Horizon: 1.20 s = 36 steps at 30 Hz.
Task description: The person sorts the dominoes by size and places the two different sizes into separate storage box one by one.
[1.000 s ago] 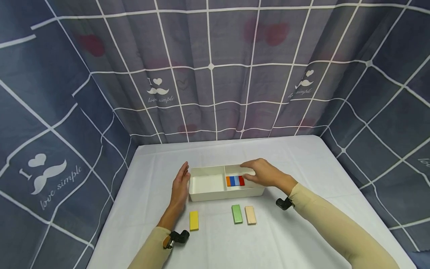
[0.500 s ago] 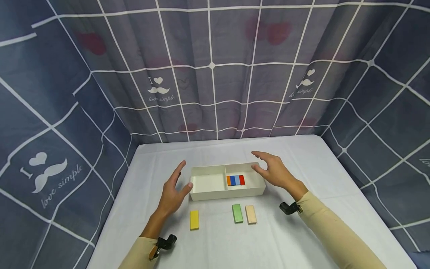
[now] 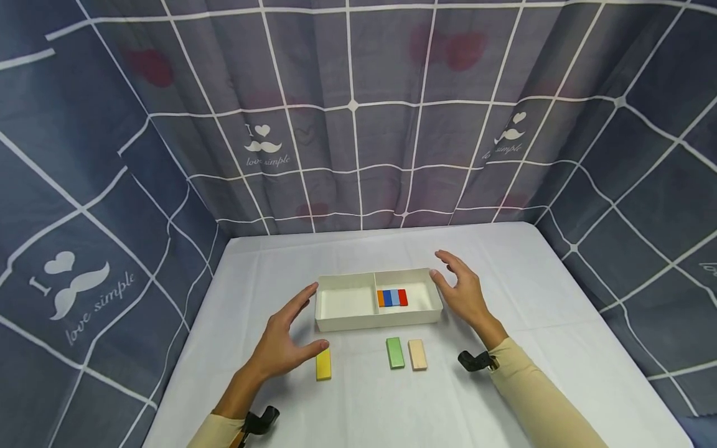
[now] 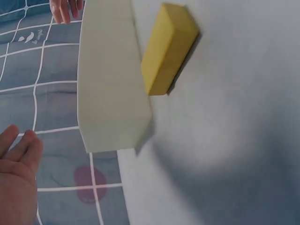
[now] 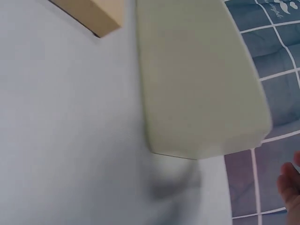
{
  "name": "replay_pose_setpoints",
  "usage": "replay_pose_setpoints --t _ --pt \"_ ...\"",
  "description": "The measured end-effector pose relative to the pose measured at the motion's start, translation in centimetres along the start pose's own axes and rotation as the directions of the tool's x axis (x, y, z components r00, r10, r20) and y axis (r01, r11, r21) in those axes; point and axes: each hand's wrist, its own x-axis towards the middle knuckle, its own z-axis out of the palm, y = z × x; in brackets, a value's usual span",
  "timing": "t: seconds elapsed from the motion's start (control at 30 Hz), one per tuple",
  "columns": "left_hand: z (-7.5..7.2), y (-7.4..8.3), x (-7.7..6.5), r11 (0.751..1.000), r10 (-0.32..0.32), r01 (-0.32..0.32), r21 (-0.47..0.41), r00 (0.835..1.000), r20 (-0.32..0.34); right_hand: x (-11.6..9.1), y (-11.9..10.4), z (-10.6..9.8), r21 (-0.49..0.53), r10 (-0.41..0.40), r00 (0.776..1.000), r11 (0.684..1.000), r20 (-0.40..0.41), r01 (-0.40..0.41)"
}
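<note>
The left hand (image 3: pixel 278 350) is loose, its thumb hiding the far end of the yellow block (image 3: pixel 323 368), which lies on the bench (image 3: pixel 358 404), pointing long-ways at the box (image 3: pixel 378 320), which runs sideways, and the right hand (image 3: pixel 466 294), cut off in its wrist view, is loose too.

The curtain (image 3: pixel 386 134) reads "I", heart (image 3: pixel 59 262), moustache (image 3: pixel 81 290), "love simple"
</note>
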Motion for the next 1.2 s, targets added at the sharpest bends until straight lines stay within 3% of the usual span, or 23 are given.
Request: replay_pose_setpoints --t 0.37,0.67,1.2 --pt "0.9 0.2 -2.3 0.997 0.052 -0.055 0.058 0.997 0.049 -1.2 1.4 1.9 0.181 0.101 0.995 0.978 -0.002 -0.099" --pt "2.4 -1.3 -3.5 0.994 0.083 -0.089 0.07 0.993 0.087 -1.7 2.4 2.8 0.389 0.109 0.993 0.914 0.041 -0.116" --pt "2.8 -3.2 -4.7 0.997 -0.048 0.035 0.076 0.98 0.191 -2.9 3.6 3.6 0.444 0.161 0.972 0.868 0.17 -0.222"
